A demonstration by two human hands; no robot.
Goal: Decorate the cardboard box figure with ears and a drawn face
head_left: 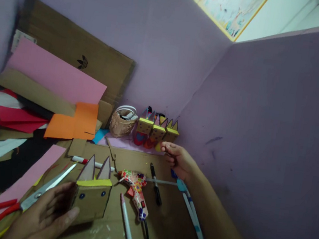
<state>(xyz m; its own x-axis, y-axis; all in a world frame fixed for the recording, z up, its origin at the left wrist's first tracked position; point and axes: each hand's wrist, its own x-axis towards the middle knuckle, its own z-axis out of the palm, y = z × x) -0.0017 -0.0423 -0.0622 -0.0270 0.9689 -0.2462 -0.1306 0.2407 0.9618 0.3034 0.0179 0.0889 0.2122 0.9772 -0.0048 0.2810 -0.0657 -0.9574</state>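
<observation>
My left hand (50, 209) is closed on the left side of a small cardboard box (91, 201). This box has two pointed grey ears with dark outlines, a yellow top edge and two dark eyes on its front. Out over the back right of the table, my right hand (179, 158) is raised with thumb and forefinger pinched together; whatever may be between them is too small to make out. Below that hand a floral glue gun (134, 189) lies on the cardboard mat, a clear glue stick (162, 182) at its back. Large red-handled scissors (38, 194) lie beside my left hand.
A black marker (156, 184), a white marker (127, 225) and a blue-and-clear strip (191, 209) surround the glue gun. Several similar eared boxes (158, 131) and a woven basket (123, 122) stand by the wall. Coloured paper (70, 122) and cardboard crowd the left.
</observation>
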